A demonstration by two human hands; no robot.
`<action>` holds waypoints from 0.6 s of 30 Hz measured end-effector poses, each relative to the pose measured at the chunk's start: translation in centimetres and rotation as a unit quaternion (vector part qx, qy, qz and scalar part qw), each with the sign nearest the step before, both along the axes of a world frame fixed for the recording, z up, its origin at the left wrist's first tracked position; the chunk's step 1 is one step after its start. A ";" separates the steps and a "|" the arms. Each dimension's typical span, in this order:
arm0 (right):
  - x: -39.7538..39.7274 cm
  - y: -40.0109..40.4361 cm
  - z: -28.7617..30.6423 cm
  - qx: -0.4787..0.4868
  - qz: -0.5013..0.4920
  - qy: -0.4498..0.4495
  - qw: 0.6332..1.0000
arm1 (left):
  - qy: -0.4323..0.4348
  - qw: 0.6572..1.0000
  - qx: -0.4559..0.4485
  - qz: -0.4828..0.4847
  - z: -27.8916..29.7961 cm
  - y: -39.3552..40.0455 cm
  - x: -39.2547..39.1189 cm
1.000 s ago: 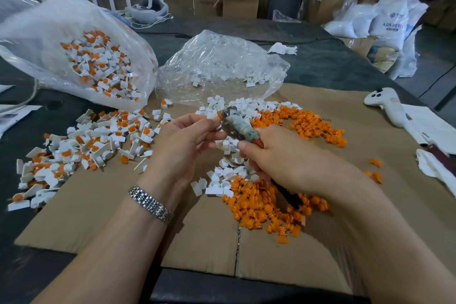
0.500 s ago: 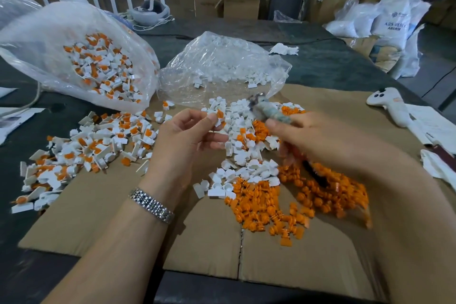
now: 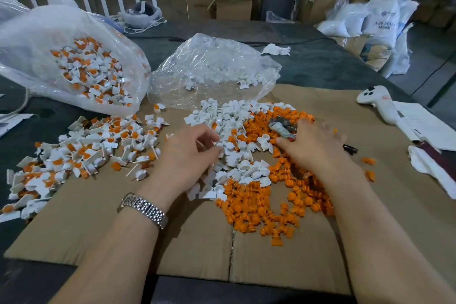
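Sorting of small plastic parts on a cardboard sheet [image 3: 197,242] laid over the worktop [image 3: 308,61].

My right hand [image 3: 313,148] grips the pliers [image 3: 281,128], fingers curled round the handles. The wrapped head lies on the orange parts [image 3: 259,207], just beside the white parts [image 3: 234,140]. My left hand [image 3: 185,158] sits over the white parts, fingers curled down into them; whether they pinch a piece I cannot tell. A heap of joined white-and-orange parts [image 3: 81,153] lies to the left, near a bag [image 3: 74,61] of the same. Print on a white sack [image 3: 382,20] at far right is too blurred to read.
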State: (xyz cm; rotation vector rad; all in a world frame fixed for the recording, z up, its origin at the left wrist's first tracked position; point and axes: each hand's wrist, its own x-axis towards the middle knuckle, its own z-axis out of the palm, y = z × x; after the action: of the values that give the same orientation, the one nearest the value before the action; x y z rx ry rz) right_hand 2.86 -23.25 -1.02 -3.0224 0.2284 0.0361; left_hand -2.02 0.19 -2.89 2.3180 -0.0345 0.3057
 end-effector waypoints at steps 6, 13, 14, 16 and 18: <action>-0.1 -0.1 -0.4 0.026 0.013 -0.017 0.999 | 0.026 0.997 0.076 0.003 -0.5 -0.8 0.2; -0.5 -0.7 0.2 0.095 0.065 -0.074 0.991 | 0.025 0.998 0.061 0.004 0.6 -1.2 0.0; -0.6 -0.7 0.4 0.089 0.088 -0.104 0.987 | 0.012 0.999 0.048 0.014 0.9 -1.1 -0.1; -0.9 -0.4 0.7 0.056 0.126 -0.128 0.982 | 0.001 1.000 -0.008 0.021 1.3 -0.9 -0.4; -1.3 0.1 0.8 0.019 0.142 -0.101 0.984 | 0.021 0.993 -0.112 0.006 1.7 -0.8 -0.9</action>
State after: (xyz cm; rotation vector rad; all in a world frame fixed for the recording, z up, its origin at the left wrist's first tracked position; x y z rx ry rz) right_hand 1.56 -23.14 -0.23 -2.9650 -0.2191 -0.2395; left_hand -2.88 -0.59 -1.21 2.1012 0.0339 0.2537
